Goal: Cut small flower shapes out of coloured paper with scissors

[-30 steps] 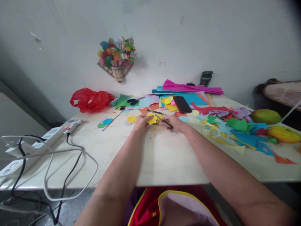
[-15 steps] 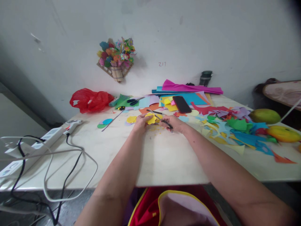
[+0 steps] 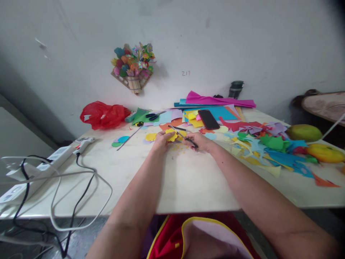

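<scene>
My left hand pinches a yellow scalloped paper cutout over the middle of the pale table. Just to its right, my right hand grips black-handled scissors, with the blades opened across the yellow paper. Both forearms reach forward from the near edge. Tiny yellow snippets lie on the table beneath the hands.
A black phone lies on coloured paper sheets at the back. Paper scraps cover the right side, beside mangoes. A second pair of scissors, a red bag, power strips with cables on the left.
Hands stay almost in place; the yellow cutout has turned slightly in my left fingers while the scissors work at its edge.
</scene>
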Demonstrator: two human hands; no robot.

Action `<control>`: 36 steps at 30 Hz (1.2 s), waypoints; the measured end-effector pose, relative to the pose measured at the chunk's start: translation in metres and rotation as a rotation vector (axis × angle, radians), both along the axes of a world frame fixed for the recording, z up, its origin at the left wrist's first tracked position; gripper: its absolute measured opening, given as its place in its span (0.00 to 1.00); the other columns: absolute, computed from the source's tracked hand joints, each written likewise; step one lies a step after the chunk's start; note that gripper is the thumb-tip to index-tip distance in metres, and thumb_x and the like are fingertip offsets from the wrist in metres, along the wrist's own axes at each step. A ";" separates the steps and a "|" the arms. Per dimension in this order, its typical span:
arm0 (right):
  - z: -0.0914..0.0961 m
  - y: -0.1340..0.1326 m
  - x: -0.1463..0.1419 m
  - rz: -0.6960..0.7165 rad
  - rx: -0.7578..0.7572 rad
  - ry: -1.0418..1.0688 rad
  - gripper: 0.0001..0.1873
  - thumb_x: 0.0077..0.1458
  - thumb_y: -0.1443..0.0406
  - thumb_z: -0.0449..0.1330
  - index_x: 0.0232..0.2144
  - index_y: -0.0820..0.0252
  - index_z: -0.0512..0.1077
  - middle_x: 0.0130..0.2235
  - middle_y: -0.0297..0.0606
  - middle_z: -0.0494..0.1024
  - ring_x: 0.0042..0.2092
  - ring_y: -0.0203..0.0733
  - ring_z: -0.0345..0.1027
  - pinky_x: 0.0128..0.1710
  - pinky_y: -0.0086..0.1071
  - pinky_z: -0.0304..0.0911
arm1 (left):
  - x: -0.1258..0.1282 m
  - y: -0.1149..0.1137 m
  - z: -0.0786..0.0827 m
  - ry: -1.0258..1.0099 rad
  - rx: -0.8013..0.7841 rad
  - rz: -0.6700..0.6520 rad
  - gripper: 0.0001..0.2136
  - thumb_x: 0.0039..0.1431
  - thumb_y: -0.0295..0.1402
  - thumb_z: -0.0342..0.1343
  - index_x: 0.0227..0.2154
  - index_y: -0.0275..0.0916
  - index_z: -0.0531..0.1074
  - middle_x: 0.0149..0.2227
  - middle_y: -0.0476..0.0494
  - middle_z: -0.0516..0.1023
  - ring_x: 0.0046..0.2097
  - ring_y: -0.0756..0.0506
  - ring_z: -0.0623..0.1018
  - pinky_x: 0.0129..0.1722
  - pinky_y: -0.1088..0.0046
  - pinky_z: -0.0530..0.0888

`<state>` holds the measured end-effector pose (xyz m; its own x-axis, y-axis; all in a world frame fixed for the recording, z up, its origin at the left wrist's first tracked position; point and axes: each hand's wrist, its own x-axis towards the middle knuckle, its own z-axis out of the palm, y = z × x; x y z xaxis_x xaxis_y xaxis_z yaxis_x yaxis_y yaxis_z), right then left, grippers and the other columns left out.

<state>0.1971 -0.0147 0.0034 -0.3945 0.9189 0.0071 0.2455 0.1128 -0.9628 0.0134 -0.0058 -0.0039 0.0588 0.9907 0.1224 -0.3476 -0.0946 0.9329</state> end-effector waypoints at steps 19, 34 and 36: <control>-0.007 0.007 0.001 0.009 -0.003 -0.008 0.15 0.42 0.58 0.68 0.27 0.61 0.70 0.14 0.24 0.63 0.13 0.28 0.54 0.11 0.22 0.50 | 0.000 -0.001 -0.001 -0.024 -0.002 -0.040 0.14 0.34 0.34 0.69 0.25 0.31 0.76 0.28 0.37 0.80 0.30 0.42 0.80 0.33 0.68 0.75; -0.005 0.005 0.002 0.001 0.021 -0.023 0.15 0.43 0.57 0.67 0.27 0.61 0.70 0.14 0.26 0.64 0.14 0.28 0.54 0.11 0.22 0.50 | -0.001 -0.001 0.000 -0.019 0.001 -0.004 0.14 0.33 0.34 0.69 0.25 0.32 0.76 0.28 0.39 0.80 0.29 0.44 0.79 0.30 0.70 0.74; -0.003 0.003 0.002 0.007 0.025 -0.024 0.14 0.43 0.58 0.67 0.27 0.61 0.70 0.14 0.26 0.63 0.14 0.28 0.54 0.11 0.22 0.50 | -0.001 -0.001 0.000 -0.024 0.000 -0.009 0.15 0.33 0.34 0.70 0.25 0.32 0.76 0.28 0.40 0.79 0.29 0.44 0.79 0.30 0.70 0.74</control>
<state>0.1988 -0.0113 0.0003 -0.4016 0.9156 0.0207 0.2679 0.1391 -0.9533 0.0126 -0.0065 -0.0038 0.0650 0.9901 0.1243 -0.3709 -0.0917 0.9242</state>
